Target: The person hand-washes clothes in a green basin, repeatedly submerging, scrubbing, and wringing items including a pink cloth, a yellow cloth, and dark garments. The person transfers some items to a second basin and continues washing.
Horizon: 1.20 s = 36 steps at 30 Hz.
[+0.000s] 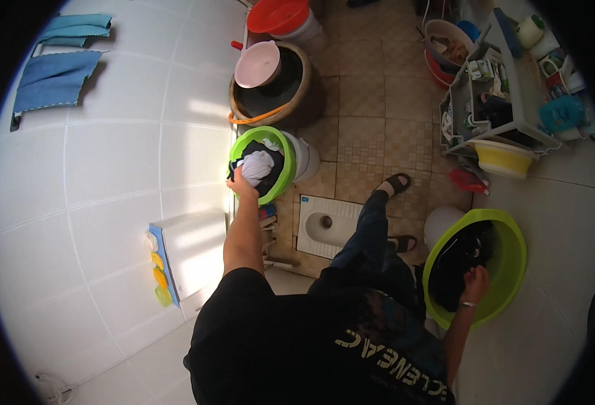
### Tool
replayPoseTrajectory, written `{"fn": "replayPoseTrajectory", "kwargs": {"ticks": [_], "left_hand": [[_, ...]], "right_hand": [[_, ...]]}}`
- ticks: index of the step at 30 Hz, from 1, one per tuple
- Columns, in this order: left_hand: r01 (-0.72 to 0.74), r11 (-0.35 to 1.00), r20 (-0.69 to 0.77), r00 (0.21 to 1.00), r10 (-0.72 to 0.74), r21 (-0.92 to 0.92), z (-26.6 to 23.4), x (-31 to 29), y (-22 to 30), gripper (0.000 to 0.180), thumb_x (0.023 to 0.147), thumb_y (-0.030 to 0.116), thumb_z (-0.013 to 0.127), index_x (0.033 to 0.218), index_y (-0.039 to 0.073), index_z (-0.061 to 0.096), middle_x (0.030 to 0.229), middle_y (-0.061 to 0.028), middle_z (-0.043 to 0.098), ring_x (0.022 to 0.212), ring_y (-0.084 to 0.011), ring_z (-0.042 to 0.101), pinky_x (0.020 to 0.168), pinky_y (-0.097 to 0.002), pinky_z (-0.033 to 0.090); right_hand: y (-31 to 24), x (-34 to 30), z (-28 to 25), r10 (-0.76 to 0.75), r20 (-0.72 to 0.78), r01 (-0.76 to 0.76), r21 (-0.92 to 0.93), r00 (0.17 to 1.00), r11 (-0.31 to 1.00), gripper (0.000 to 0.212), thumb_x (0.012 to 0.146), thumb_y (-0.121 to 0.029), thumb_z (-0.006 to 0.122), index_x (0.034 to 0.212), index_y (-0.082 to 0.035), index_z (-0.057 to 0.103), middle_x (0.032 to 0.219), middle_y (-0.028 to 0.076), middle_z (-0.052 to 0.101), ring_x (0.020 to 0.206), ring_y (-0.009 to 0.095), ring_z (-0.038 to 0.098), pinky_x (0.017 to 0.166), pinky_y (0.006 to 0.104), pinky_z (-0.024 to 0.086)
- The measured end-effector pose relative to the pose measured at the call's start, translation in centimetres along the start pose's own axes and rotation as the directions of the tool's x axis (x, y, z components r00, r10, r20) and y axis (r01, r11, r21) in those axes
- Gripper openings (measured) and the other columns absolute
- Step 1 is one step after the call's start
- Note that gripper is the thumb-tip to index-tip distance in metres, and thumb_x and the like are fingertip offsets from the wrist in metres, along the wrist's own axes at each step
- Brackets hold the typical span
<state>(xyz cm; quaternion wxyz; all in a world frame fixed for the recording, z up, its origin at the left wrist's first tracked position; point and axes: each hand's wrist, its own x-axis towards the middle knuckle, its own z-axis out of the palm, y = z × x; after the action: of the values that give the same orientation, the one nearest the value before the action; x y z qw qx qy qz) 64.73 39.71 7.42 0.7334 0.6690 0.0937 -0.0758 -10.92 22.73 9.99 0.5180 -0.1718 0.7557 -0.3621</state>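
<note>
My left hand (241, 185) is at the near left edge of a small green basin (288, 166), its fingers closed over the rim and its thumb toward the laundry inside. A bunched white-grey cloth (256, 166) lies there on top of dark clothes (271, 183). The basin rests on a white bucket (307, 159). On the right, my right hand (474, 285) is over a larger green basin (511, 270), loosely bent, with nothing plainly in its fingers. Black clothes (454, 264) fill part of that basin, just beside the hand.
A squat toilet (313, 231) is set in the tiled floor by my feet. Beyond the small basin stands a brown vat (302, 94) with a pink basin (257, 65) on it. A grey shelf rack (513, 91) and a yellow basin (504, 159) are at the far right.
</note>
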Motion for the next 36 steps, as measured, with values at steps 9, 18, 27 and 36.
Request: {"fn": "replayPoseTrajectory", "kwargs": {"ticks": [9, 18, 27, 36], "left_hand": [[0.392, 0.549, -0.04, 0.838, -0.544, 0.738, -1.6, 0.8, -8.1, 0.018, 0.089, 0.018, 0.06, 0.104, 0.009, 0.064, 0.094, -0.0045, 0.059, 0.087, -0.023, 0.059, 0.072, -0.0425, 0.048], [-0.284, 0.704, 0.755, 0.336, -0.563, 0.651, 16.5, -25.5, -9.1, 0.025, 0.086, 0.008, 0.07, 0.109, -0.003, 0.071, 0.097, -0.0099, 0.072, 0.09, -0.0197, 0.069, 0.076, -0.0287, 0.053], [-0.392, 0.815, 0.806, -0.244, -0.54, 0.427, 24.1, -47.0, -5.7, 0.02, 0.09, 0.0, 0.064, 0.11, -0.003, 0.066, 0.099, -0.0106, 0.07, 0.095, -0.0185, 0.069, 0.083, -0.03, 0.055], [-0.688, 0.723, 0.661, -0.571, -0.488, -0.06, 23.1, -53.3, -15.2, 0.057, 0.085, -0.002, 0.063, 0.138, 0.007, 0.046, 0.146, -0.0272, 0.039, 0.108, -0.0406, 0.061, 0.091, -0.0452, 0.053]], "right_hand": [[12.4, 8.2, -6.2, -0.017, -0.071, -0.033, -0.649, 0.997, 0.76, 0.035, 0.085, -0.019, 0.065, 0.117, -0.004, 0.066, 0.109, 0.015, 0.067, 0.098, 0.032, 0.061, 0.087, 0.0395, 0.049], [6.0, -2.0, 1.5, -0.412, -0.015, 0.316, -0.615, 0.911, 0.722, 0.094, 0.066, -0.031, 0.086, 0.145, -0.002, 0.044, 0.136, 0.028, 0.054, 0.126, 0.041, 0.055, 0.104, 0.0462, 0.047], [3.1, 0.4, 0.5, -0.274, -0.062, 0.143, -0.733, 0.96, 0.665, 0.033, 0.075, -0.017, 0.073, 0.102, -0.008, 0.056, 0.099, 0.019, 0.06, 0.092, 0.039, 0.058, 0.081, 0.0492, 0.048], [1.1, -7.3, -5.5, -0.49, -0.306, 0.42, -0.268, 0.816, 0.867, 0.02, 0.067, 0.001, 0.065, 0.084, -0.004, 0.058, 0.079, 0.001, 0.056, 0.077, 0.011, 0.053, 0.07, 0.0267, 0.045]]}}
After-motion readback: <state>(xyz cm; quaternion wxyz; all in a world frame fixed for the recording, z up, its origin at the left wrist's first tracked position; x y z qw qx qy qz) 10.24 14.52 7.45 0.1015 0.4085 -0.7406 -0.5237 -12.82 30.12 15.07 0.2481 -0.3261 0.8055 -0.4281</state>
